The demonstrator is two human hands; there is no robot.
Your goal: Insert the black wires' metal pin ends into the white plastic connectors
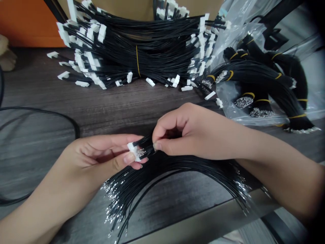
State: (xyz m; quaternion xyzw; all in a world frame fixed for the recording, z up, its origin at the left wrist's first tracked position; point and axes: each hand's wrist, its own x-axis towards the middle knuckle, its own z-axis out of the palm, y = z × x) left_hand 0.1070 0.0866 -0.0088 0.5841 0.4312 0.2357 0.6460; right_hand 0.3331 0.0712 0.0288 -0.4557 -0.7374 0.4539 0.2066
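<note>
My left hand (101, 159) pinches a small white connector (133, 151) between thumb and fingers, near the middle of the view. Black wires (146, 140) run from the connector toward the right, and silvery metal tips show beside it. Just right of the connector, my right hand (177, 134) is closed on the black wires, thumb against forefinger. Below both hands lies a curved spread of loose black wires (162, 169) with bare metal ends on the left and right. My right hand hides part of the held wires.
A large pile of black cables (137, 44) with white connectors lies at the back, partly tied with a yellow band. Banded wire bundles (256, 71) rest on clear plastic bags (228, 112) at right. A black cable (58, 113) loops at left. The table edge (203, 220) crosses the front.
</note>
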